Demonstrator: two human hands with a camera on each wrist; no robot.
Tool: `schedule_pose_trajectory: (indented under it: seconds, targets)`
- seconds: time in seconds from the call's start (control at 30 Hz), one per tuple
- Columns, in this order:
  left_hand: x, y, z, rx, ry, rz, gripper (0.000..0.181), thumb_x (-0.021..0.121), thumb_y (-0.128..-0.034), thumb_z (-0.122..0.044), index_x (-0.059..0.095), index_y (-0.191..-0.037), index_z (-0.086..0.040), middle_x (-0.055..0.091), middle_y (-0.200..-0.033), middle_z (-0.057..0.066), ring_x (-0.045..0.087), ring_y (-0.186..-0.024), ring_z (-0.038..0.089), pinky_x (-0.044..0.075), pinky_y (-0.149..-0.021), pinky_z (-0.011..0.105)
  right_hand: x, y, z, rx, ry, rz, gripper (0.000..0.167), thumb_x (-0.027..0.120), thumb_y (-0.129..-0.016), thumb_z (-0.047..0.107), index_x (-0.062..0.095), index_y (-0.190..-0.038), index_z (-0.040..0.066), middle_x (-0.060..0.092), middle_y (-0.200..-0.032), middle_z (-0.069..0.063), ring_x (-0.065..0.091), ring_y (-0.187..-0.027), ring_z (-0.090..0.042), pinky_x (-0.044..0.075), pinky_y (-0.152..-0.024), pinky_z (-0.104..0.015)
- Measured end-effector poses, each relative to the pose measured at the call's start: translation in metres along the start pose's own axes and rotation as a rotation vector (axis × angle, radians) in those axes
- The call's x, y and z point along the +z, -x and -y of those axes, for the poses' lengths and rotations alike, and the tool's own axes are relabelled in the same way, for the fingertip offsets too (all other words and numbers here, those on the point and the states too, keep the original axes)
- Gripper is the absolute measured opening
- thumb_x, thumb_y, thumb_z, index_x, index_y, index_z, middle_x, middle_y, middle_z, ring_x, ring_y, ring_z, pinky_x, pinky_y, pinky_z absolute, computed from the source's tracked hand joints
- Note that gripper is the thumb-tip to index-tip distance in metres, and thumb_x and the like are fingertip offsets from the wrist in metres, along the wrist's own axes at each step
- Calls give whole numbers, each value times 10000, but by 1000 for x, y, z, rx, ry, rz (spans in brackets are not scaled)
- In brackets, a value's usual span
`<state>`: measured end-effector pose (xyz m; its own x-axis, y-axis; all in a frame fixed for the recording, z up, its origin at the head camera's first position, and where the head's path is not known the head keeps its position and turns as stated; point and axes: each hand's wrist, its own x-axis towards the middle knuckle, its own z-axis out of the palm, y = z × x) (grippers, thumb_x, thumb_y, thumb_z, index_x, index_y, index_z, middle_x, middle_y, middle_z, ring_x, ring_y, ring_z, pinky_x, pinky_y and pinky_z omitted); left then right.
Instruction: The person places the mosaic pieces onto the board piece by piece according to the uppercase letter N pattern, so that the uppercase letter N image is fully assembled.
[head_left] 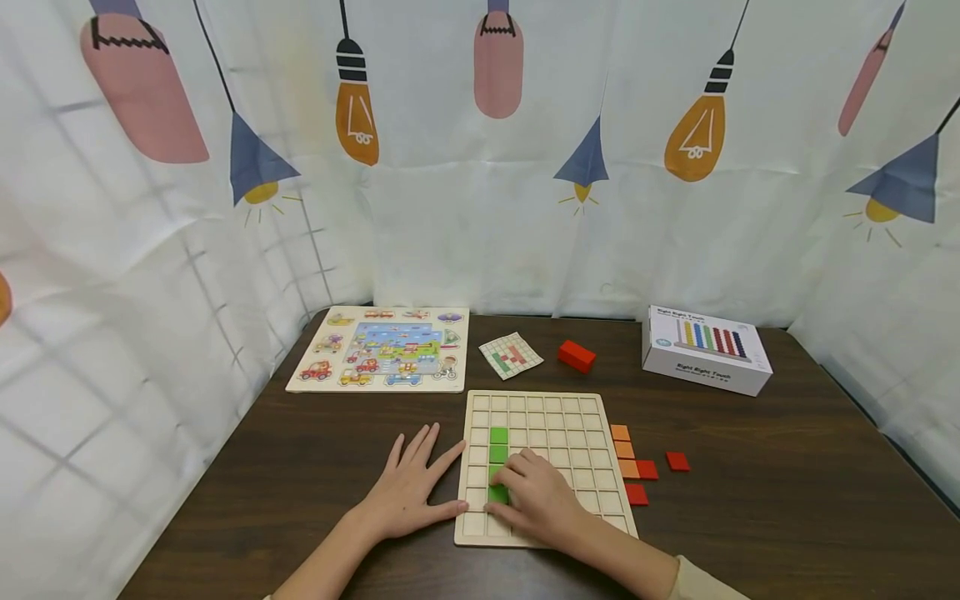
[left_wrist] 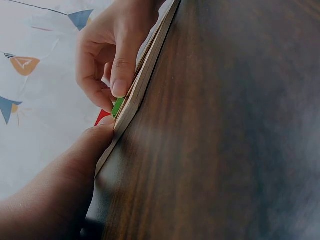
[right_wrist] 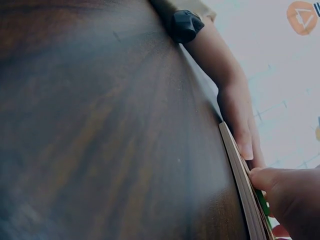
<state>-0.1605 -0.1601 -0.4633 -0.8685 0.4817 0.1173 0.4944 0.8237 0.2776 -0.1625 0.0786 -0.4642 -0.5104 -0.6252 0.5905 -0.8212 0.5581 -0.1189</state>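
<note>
Right hand (head_left: 542, 500): we see it pinching a green square tile (head_left: 498, 495) low on the pale gridded wooden board (head_left: 579, 457), apparently aligning it.
Left hand (head_left: 408, 493): fingers apart, thumb at the board's edge, seemingly steadying it.
White gridded card (head_left: 512, 356): beyond, likely for viewing.

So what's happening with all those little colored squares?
A person's right hand pinches a green tile on a wooden grid board, with three more green tiles lined up beyond it. The left hand lies with spread fingers at the board's left edge. Orange tiles and red tiles are on the table to the board's right, and a patterned card lies behind the board.
</note>
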Motion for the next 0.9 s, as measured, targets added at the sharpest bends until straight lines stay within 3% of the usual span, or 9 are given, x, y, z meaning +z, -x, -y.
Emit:
schedule_pose_trajectory:
  seconds: [0.47, 0.9]
  targets:
    - [0, 0, 0, -1, 8, 1, 809, 401, -793, -735, 250, -1460, -305, 152, -1500, 164, 87, -1377, 315, 45, -1026, 593, 0, 2, 1, -21, -17, -10, 226, 761, -726, 362, 642, -811, 190, 534, -810, 101, 441, -714, -54, 393, -636, -198]
    - [-2, 0, -1, -6, 7, 8, 814, 399, -791, -738, 253, -1460, -298, 154, -1499, 167, 90, -1376, 317, 50, -1026, 596, -3, 0, 2, 27, -37, 33, 208, 761, -725, 354, 647, -818, 206, 547, -817, 101, 459, -749, -63, 413, -656, -213]
